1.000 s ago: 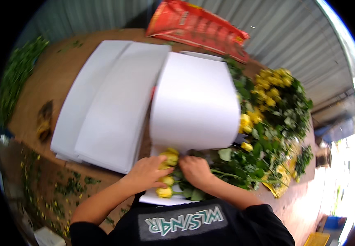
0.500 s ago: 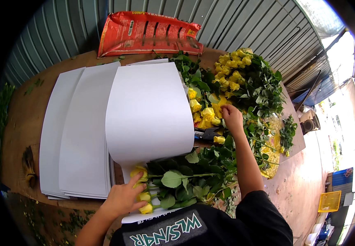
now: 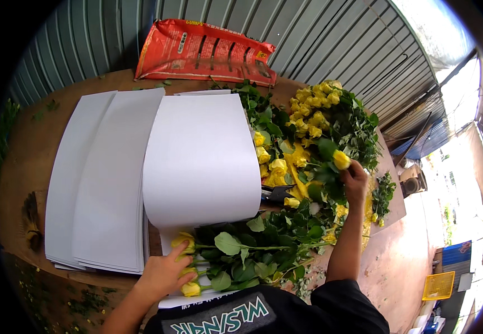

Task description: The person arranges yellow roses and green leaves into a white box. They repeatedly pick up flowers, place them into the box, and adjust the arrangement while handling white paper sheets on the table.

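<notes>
My right hand (image 3: 355, 181) pinches a single yellow rose (image 3: 341, 160) just below its bloom, above the leafy stems on the right. Dark leaves hang beside that bloom. At the near edge of the table, my left hand (image 3: 163, 275) curls its fingers over the heads of several yellow roses (image 3: 191, 289), which lie in a row on white paper. Their leafy stems (image 3: 252, 267) stretch to the right. Over the flowers' far side curves a large white sheet (image 3: 199, 161). A black tool-like thing (image 3: 277, 193) lies partly under roses beside the sheet.
Stacked white sheets (image 3: 105, 183) cover the table's left part. A red plastic bag (image 3: 208, 53) lies at the back by the corrugated metal wall (image 3: 102, 39). More yellow roses (image 3: 314, 108) are heaped at the far right. A dark glove-like thing (image 3: 31, 220) lies far left; a yellow crate (image 3: 438, 285) stands lower right.
My right hand has moved right and nearer, lifting a yellow rose out of the heap. My left hand stays at the rose heads, shifted only slightly in the picture.
</notes>
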The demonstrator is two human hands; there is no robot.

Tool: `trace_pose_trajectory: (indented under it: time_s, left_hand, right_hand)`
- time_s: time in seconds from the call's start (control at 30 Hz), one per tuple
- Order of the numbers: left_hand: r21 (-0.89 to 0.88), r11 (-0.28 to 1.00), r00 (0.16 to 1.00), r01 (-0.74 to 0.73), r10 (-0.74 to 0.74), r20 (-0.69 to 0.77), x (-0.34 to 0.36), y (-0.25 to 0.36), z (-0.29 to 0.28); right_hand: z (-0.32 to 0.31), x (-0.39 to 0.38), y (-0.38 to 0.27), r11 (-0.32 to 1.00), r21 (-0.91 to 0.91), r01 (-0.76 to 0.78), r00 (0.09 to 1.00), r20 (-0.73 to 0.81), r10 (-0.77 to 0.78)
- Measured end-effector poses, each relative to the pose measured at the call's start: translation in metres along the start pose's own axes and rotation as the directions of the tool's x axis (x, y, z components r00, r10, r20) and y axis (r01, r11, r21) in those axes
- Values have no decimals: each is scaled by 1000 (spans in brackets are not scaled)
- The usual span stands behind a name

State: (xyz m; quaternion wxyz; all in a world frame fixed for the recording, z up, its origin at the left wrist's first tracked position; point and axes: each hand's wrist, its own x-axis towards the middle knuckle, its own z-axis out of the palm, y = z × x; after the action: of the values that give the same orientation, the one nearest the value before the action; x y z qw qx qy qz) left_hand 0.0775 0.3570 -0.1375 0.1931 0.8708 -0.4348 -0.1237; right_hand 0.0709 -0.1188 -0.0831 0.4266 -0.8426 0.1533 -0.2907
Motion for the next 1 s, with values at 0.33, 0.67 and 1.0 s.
trace_pose_trajectory:
  time_s: [0.33, 0.67, 1.0]
  left_hand:
    - [-41, 999, 995, 5, -9, -99, -2, 4, 6]
    - [0, 998, 991, -59, 58, -119, -10, -4, 20]
    - [24, 998, 988, -50, 53, -142, -7, -3, 19]
  right_hand:
    - [17, -52, -162, 565, -512, 647, 757, 342, -557]
    - [110, -81, -171, 866, 326, 379, 465, 742, -483]
    - [109, -73, -146, 775, 619, 125, 463, 654, -598]
